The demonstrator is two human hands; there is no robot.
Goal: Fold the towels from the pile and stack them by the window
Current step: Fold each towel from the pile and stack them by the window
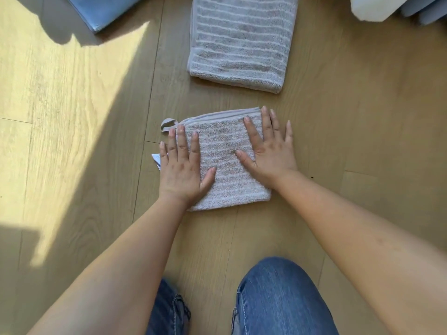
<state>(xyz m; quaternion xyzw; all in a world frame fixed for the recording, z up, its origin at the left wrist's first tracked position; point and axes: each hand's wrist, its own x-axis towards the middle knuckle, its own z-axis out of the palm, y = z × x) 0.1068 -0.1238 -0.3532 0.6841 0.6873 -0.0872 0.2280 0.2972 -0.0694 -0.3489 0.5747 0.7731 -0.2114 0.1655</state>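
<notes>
A small folded grey towel (223,160) lies on the wooden floor (84,141). The left hand (180,165) presses flat on its left edge, the right hand (269,151) flat on its right part, fingers spread. Just beyond lies a larger folded grey towel (242,42).

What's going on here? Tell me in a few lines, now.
A person in jeans is down on the floor, pressing a folded small towel flat with both hands: the left hand on its left side, the right hand on its right. The fingers are straight and grip nothing. A bigger folded grey towel lies just beyond it, apart from it. A blue cloth lies at the upper left.
</notes>
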